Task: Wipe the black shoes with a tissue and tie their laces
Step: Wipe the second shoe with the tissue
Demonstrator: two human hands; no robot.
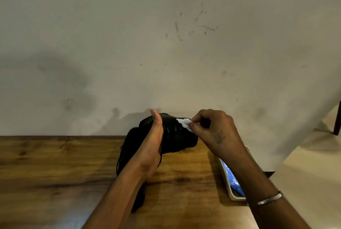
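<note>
Wiping step: the right hand pinches a small wad of white tissue between thumb and fingertips and presses it to the upper right side of the black shoe.
Left grip: the left hand is wrapped around the shoe's left side, thumb pointing up along it and fingers hidden behind, holding it tilted up off the tabletop.
Shoe position: raised at the far edge of the tabletop, close to the wall; which end points up cannot be told.
Key relation: the tissue sits just left of the right-hand fingertips, touching the shoe; the shoe's long axis seems to run from lower left up toward the tissue, so a stroke would likely follow that line down toward the left hand.
Second shoe: a dark shape lies on the tabletop under the left forearm, probably the other shoe, mostly hidden.
Nearby: a light tray with something blue in it lies beneath the right forearm, clear of the shoe.
Obstruction: the left thumb lies across the shoe's surface and would block a full stroke there.
Laces: not clearly visible; judged still to be tied.
</note>
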